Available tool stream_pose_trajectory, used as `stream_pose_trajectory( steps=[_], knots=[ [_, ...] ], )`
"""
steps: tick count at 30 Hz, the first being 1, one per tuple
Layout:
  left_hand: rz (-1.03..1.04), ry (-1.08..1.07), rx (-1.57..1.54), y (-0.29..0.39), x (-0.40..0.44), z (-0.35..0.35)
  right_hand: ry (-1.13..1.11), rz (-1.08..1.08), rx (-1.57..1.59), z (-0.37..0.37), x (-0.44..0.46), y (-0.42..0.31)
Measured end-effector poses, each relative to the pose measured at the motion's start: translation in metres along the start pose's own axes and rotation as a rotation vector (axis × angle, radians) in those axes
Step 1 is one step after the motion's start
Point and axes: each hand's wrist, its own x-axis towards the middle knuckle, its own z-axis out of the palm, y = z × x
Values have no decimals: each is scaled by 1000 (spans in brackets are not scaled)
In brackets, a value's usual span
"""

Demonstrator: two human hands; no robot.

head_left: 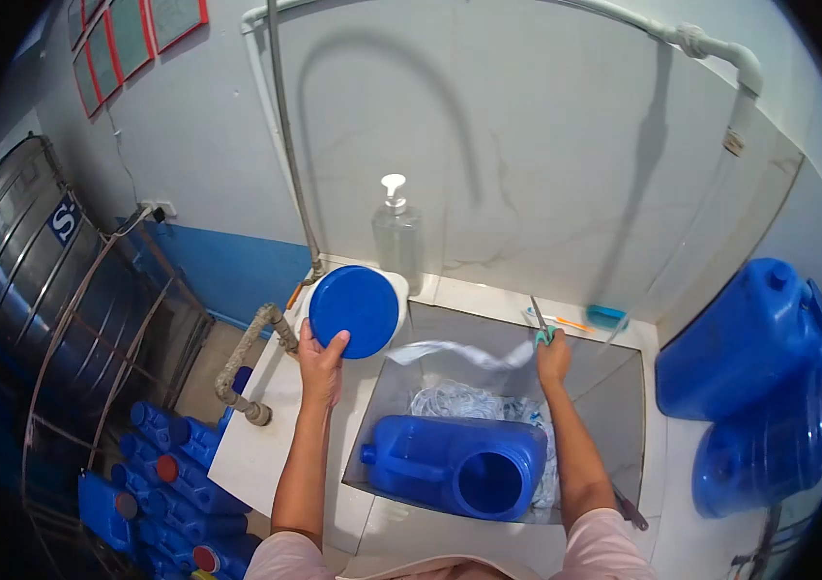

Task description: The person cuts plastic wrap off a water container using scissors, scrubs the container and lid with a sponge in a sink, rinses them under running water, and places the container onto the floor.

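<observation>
My left hand (322, 365) holds a round blue lid (354, 312) by its lower left edge, thumb on its face, over the counter left of the basin. In my right hand (552, 353) are scissors (541, 324) with green handles, blades pointing up, above the basin's back right part. A pale, blurred strip (459, 353) stretches from near the lid to my right hand. Below, a blue jug (411, 459) with a wide round opening lies on its side in the grey basin (609, 387). Whitish crumpled strips (464, 401) lie behind and beside it.
A clear pump bottle (398, 237) stands behind the basin. Brushes (566, 320) lie on the back ledge. Large blue containers (735, 338) stand at the right. Several blue jugs (174, 483) and a steel tank (34, 261) are at the left. A pipe (237, 372) rises beside the counter.
</observation>
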Motion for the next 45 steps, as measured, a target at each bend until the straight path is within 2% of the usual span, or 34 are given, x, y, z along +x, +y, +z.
stream_pose_trajectory(
  steps=[2,3,5,6,10,14,16,17,18,19,20,22,23,25,27,29,31,33,35,37,38,39,41,42,43,45],
  knots=[
    [-18,-13,-50,2,0,2,-171,-159,-186,2,13,-12],
    [-48,-39,-106,2,1,3,-175,-166,-183,10,19,-17],
    [-86,-57,-117,-2,3,0,-317,-419,-262,30,37,-23],
    [-123,-86,-147,-3,4,1,-351,-462,-321,38,43,-36],
    [-184,-119,-185,-11,7,-1,-382,-586,-363,58,58,-72],
    [-258,-120,-154,-17,-2,-1,-300,-673,-456,88,52,-112],
    [-462,-75,-172,-35,-23,-1,-300,-802,-71,85,22,-170],
    [-567,-37,-174,-46,-34,0,-397,-944,87,93,11,-198],
    [-578,-32,-170,-56,-44,2,-510,-947,274,107,-6,-221],
    [-683,53,-263,-65,-52,3,-633,-1000,326,110,-24,-243],
    [-782,136,-356,-73,-58,2,-683,-936,439,126,-47,-254],
    [-820,145,-390,-90,-65,-1,-912,-923,-30,134,-78,-278],
    [-856,153,-424,-96,-66,-5,-907,-922,-25,139,-91,-278],
    [-866,139,-444,-96,-64,-9,-900,-877,-288,142,-106,-277],
    [-888,147,-500,-94,-61,-12,-942,-837,-272,146,-102,-277],
    [-872,127,-504,-86,-58,-5,-1045,-738,187,151,-86,-262],
    [-855,109,-514,-80,-53,2,-632,-1007,505,79,-71,-235],
    [-752,-13,-633,-81,-47,11,-528,-922,402,37,-75,-187],
    [-745,-48,-690,-96,-43,20,-542,-893,162,26,-108,-132],
    [-731,-371,-805,-139,-47,23,-437,-893,106,-2,-129,-129],
    [-548,-484,-967,-160,-56,38,-456,-937,114,-10,-125,-130],
    [-570,-498,-970,-150,-60,52,-475,-983,127,-17,-117,-132],
    [-816,-156,-643,-112,-64,76,-406,-971,190,-7,-96,-108],
    [-837,-87,-605,-111,-56,71,-401,-806,150,-16,-93,-100],
    [-832,-99,-596,-106,-49,66,-390,-647,116,-23,-91,-101],
    [-787,-151,-548,-99,-42,61,-357,-737,179,-30,-112,-111]
  ],
)
